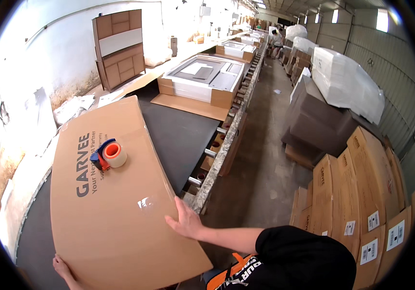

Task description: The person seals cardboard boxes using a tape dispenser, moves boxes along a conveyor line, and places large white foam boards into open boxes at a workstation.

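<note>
A large flat cardboard box (115,212) with dark printing lies in front of me on a dark conveyor belt. My left hand (62,267) is closed on its near left edge, with the fingertips curled over the top. At the box's right edge, my right hand (186,220) grips the side, its thumb lying on the top and pointing inward. Some of its fingers are hidden. On the box sits a tape dispenser (102,153) with blue and red parts and a roll of tape (115,155). A shiny piece of clear tape (145,204) sticks to the cardboard near my right hand.
Farther along the belt (173,130), an open carton (222,99) holds grey and white panels. A metal roller rail (227,145) borders the belt's right side. Stacked cartons (357,188) and wrapped furniture (345,82) line the right. A brown cabinet (119,48) stands at the far left.
</note>
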The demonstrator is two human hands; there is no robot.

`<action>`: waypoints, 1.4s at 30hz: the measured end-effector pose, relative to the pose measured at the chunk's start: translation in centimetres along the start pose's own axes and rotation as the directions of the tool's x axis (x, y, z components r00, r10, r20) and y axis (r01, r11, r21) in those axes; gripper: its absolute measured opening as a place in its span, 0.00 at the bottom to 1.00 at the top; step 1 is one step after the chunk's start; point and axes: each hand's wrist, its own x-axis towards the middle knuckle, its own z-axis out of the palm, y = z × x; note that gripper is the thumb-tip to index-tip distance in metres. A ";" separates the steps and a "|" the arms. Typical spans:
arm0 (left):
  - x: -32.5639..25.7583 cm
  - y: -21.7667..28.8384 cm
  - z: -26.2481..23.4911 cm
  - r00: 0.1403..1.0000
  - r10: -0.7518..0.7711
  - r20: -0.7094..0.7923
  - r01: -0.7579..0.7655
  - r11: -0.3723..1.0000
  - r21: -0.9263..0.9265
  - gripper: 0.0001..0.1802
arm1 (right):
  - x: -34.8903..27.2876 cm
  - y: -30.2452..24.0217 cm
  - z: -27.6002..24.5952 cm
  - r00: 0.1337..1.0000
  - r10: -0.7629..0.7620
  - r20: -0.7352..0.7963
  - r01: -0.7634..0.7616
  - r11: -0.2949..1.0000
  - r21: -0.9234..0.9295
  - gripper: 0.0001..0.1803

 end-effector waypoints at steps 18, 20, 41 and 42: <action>-49.2 19.8 -4.8 0.910 -0.414 -0.024 0.391 0.876 -0.283 0.31 | 8.0 14.3 -25.8 0.775 -0.240 0.585 0.485 0.819 -0.307 0.75; -51.7 24.4 -8.1 0.942 -0.325 0.081 0.329 0.944 -0.033 0.35 | 7.8 13.0 -26.7 0.570 -0.265 0.777 0.735 0.588 -0.338 0.77; -49.7 39.9 3.8 0.731 0.555 0.398 -0.679 0.651 0.339 0.47 | -0.2 31.7 -18.0 0.764 0.121 0.634 -0.538 -0.423 0.729 0.35; -49.3 40.8 3.6 0.725 0.567 0.391 -0.688 0.621 0.375 0.47 | 0.9 26.8 -18.8 0.814 0.114 0.570 -0.491 -0.390 0.779 0.33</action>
